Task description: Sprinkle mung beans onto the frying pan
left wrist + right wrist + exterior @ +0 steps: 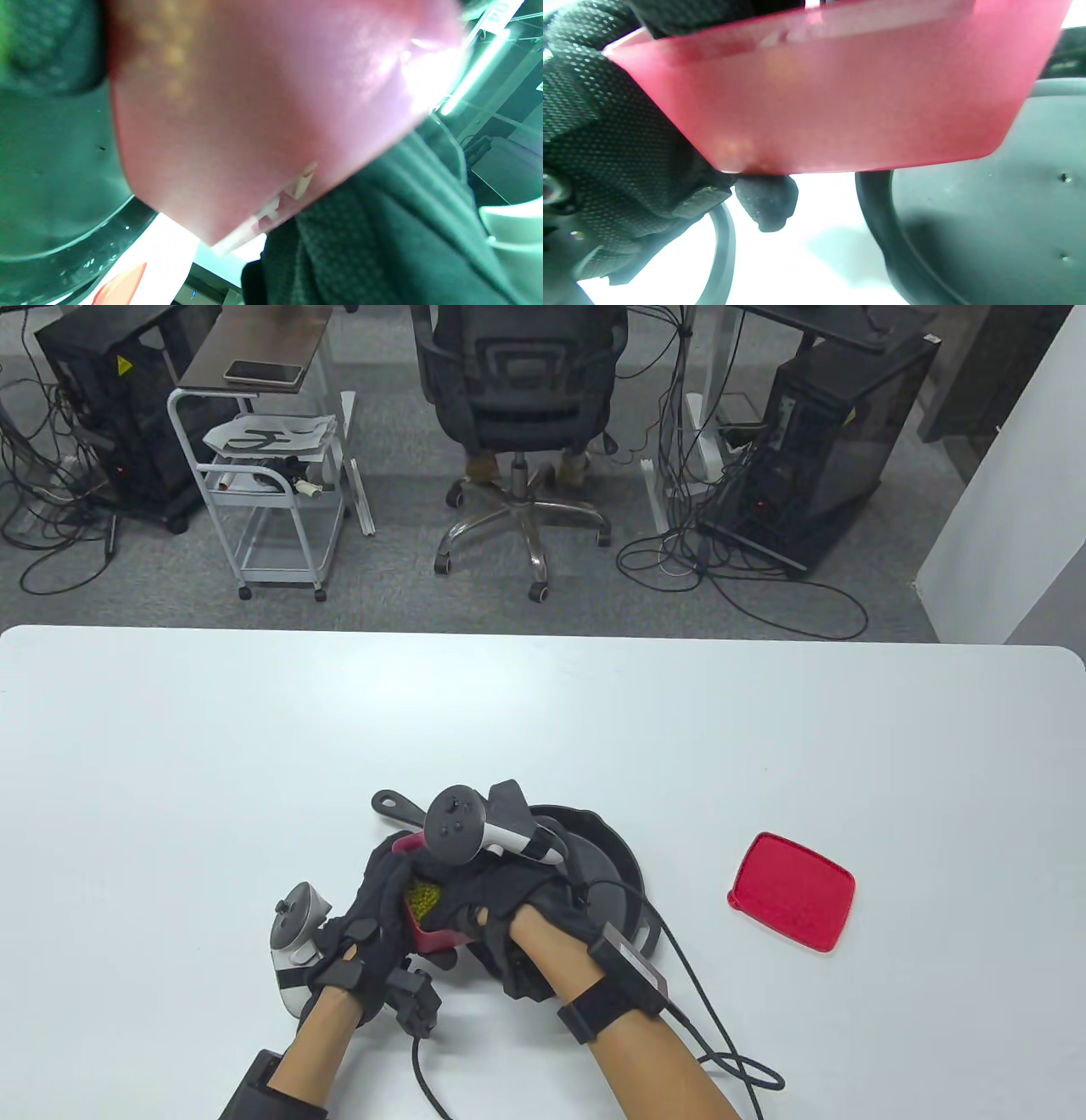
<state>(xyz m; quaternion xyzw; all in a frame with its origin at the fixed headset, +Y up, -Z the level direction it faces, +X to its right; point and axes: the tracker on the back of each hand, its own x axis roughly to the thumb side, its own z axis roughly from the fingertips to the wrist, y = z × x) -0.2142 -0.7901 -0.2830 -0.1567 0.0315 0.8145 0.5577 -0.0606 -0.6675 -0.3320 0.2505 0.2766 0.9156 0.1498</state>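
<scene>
A red container (433, 937) holding green mung beans (422, 897) is gripped by my left hand (394, 899), just above the near-left rim of the black frying pan (607, 857). My right hand (475, 891) lies over the container with its fingers reaching in among the beans; the fingertips are hidden. The left wrist view shows the container's red wall (263, 106) close up, with the pan (51, 169) beside it. In the right wrist view the container (840, 106) hangs above the table between my left glove (606, 148) and the pan (988, 220).
The container's red lid (792, 891) lies on the white table (212, 780) to the right of the pan, and shows in the left wrist view (121, 288). The pan's handle (392, 803) points to the far left. Glove cables trail toward the near edge.
</scene>
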